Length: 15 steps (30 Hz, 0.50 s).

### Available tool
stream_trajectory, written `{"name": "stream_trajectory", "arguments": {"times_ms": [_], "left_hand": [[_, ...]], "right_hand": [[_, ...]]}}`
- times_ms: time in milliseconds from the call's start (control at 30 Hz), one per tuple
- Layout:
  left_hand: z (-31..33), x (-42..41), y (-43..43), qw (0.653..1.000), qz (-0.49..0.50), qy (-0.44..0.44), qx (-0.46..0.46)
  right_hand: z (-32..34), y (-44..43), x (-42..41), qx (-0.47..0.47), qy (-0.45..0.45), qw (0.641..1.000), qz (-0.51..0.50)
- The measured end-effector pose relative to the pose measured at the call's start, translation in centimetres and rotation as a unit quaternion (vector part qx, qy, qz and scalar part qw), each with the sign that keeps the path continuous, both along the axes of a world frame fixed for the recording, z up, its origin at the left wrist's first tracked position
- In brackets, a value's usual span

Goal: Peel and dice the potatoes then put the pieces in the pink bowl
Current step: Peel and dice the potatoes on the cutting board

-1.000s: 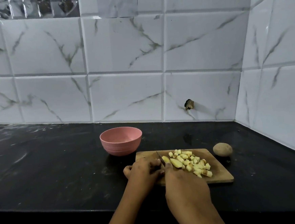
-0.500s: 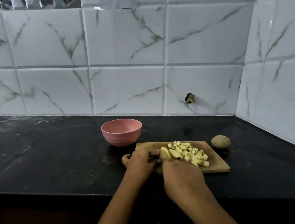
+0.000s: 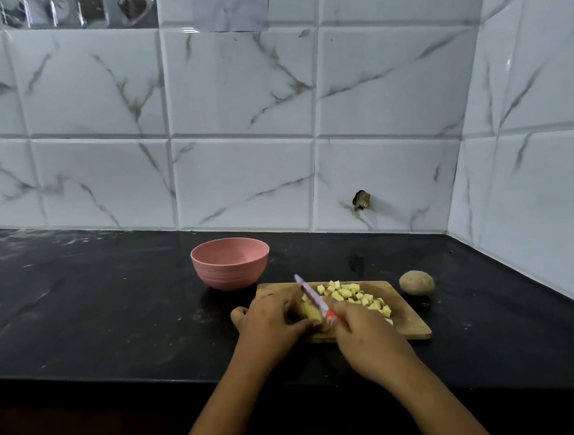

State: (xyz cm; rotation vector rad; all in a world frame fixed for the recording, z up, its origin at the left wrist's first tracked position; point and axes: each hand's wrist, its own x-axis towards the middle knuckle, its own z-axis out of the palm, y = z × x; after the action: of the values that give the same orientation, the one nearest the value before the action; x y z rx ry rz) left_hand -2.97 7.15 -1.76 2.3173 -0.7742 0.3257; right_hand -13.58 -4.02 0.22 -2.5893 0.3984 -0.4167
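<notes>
Knife raised over the cutting board [image 3: 411, 324].
Left grip [image 3: 272, 316] holds the peeled potato piece [image 3: 312, 310]; right grip [image 3: 363, 331] is clamped on the knife [image 3: 308, 292], which was lower earlier. The diced pieces [image 3: 353, 296] stay on the board, and the pink bowl [image 3: 231, 268] is behind on the tabletop [image 3: 97, 318].

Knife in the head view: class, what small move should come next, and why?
Probably press the knife down through the peeled potato piece. The right hand grips the knife with its blade at that piece, the left hand holds it on the cutting board, and it is larger than the diced pieces alongside.
</notes>
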Motion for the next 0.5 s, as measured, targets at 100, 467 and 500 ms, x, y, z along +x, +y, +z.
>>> {"name": "stream_trajectory", "arguments": {"times_ms": [100,467,500], "left_hand": [[-0.5,-0.2,-0.4,1.0,-0.01,0.013,-0.002],[0.2,2.0,-2.6,0.998,-0.007,0.026,0.056],[0.4,2.3,-2.7,0.997,-0.015,0.024,0.076]], "right_hand": [[-0.6,-1.5,0.6,0.077,-0.063,0.995,-0.024],[-2.4,-3.5,0.2,0.206,-0.129,0.969,-0.048],[-2.4,-3.6,0.1,0.211,-0.131,0.967,-0.047]]}}
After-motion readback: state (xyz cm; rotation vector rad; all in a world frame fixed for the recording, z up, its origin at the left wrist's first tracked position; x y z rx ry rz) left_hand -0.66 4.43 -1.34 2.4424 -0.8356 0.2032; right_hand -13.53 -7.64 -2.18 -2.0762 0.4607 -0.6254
